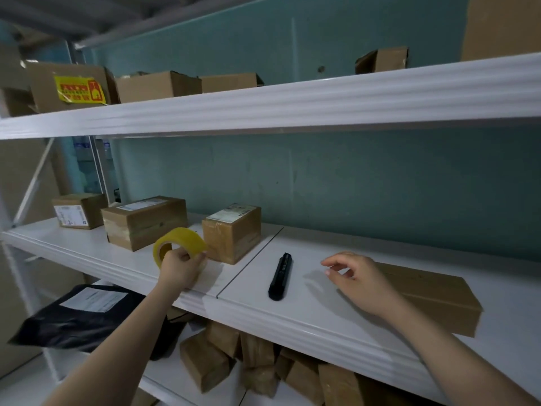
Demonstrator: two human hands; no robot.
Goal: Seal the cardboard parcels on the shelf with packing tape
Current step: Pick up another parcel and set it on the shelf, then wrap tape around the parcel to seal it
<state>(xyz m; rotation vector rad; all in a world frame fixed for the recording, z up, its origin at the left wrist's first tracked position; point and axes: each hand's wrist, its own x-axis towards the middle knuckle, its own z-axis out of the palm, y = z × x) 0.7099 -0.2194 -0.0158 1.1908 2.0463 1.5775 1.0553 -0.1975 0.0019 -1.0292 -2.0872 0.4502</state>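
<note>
Head view: left hand [179, 266] grips tape roll [178, 245]; flat parcel [433, 297] under right hand [358, 278].

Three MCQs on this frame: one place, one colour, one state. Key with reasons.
1. The black cutter lies: A) on the floor; B) on the middle shelf; C) in a drawer.
2. The tape roll is: A) red; B) blue; C) yellow.
3. The right hand is: A) open, holding nothing; B) gripping the cutter; C) pinching the tape roll.
B: it rests on the white board between the hands. C: the roll in the left hand is yellow. A: it hovers relaxed, clear of the cutter.
</note>
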